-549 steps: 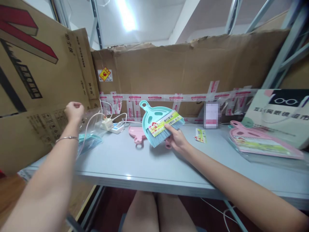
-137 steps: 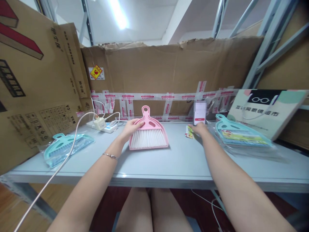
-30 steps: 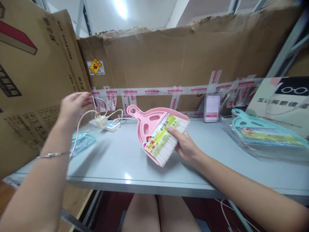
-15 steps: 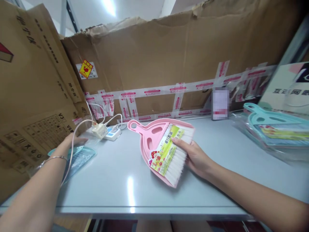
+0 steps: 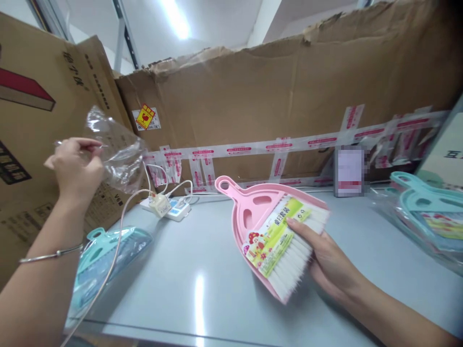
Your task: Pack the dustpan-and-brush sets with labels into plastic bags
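Note:
My right hand grips a pink dustpan and brush set by its wide edge, thumb on the white bristles and label, fingers underneath. The pink handle with its hanging hole points up and left. A printed card label with mushroom pictures lies across the brush. Raised at the left, my left hand pinches a clear plastic bag that hangs crumpled to the right of the fingers. Below that hand, a bagged turquoise dustpan set lies on the grey table.
More turquoise dustpan sets in plastic lie at the right. A white power strip with a plugged-in adapter sits at the back left, its cable running forward. Large cardboard boxes wall the back and left. A phone-like device leans behind.
My left hand has risen from beside the turquoise set, lifting the clear bag. My right hand still holds the pink set. The view has shifted slightly, moving things rightward.

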`<state>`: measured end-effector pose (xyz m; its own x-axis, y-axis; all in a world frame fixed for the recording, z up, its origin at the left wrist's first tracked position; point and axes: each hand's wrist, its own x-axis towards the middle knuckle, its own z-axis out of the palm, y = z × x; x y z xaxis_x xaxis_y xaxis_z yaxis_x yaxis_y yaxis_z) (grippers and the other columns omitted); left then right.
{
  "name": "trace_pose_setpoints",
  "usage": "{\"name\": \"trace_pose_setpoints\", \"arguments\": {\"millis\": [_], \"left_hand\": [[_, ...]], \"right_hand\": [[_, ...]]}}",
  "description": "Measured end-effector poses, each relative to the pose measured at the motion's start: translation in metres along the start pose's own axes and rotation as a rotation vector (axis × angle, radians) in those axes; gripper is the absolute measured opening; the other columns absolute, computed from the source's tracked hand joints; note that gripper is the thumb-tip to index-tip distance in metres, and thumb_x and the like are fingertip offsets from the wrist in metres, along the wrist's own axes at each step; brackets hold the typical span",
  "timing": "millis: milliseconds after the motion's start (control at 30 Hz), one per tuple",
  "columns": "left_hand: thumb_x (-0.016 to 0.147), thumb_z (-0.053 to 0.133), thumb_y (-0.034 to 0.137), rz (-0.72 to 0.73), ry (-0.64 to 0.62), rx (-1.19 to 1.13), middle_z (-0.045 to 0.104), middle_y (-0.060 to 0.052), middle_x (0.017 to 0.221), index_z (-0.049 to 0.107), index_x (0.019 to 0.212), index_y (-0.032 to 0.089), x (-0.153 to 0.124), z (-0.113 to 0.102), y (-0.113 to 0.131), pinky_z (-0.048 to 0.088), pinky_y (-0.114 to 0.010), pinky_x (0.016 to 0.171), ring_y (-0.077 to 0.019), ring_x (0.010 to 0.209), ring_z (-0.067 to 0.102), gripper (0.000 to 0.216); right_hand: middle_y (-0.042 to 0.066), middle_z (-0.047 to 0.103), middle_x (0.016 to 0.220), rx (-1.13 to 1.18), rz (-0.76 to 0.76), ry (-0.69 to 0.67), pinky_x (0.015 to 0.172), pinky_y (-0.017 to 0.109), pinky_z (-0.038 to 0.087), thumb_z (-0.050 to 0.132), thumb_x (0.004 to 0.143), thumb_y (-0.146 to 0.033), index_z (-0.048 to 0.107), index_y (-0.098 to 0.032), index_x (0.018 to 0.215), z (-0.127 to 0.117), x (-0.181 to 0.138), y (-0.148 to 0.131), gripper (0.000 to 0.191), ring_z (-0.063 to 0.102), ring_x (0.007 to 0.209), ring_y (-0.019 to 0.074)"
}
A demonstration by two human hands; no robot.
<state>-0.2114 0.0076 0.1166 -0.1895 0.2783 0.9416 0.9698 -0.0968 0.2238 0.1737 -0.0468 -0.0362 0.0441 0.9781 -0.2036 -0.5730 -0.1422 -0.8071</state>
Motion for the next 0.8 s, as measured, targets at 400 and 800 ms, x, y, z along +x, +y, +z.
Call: {"name": "trace_pose_setpoints", "arguments": {"millis": [400,800], "left_hand": [[0.067,0.071,0.026,-0.337,-0.565,-0.983,0.065,-0.005,0.083,0.066,0.084,0.017,-0.054,0.050,0.118,0.044,-0.024,0.062,-0.0130,0.071,0.057,0.020],[0.073,0.070,0.037,-0.752,-0.451,-1.212,0.023,-0.005,0.151,0.035,0.132,0.033,-0.126,0.052,0.169,0.036,-0.040,0.104,-0.0262,0.137,0.027,0.068]], "right_hand": [[0.008,0.074,0.087,0.028,0.068,-0.044,0.070,0.037,0.058,0.085,0.052,-0.033,0.067,-0.018,0.091,-0.001,-0.010,-0.008,0.045,0.070,0.077,0.0261],[0.005,0.073,0.099,0.172,-0.019,0.070,0.078,0.031,0.057,0.082,0.063,-0.032,0.055,-0.022,0.122,-0.003,-0.006,-0.001,0.066,0.069,0.089,0.0211]]}}
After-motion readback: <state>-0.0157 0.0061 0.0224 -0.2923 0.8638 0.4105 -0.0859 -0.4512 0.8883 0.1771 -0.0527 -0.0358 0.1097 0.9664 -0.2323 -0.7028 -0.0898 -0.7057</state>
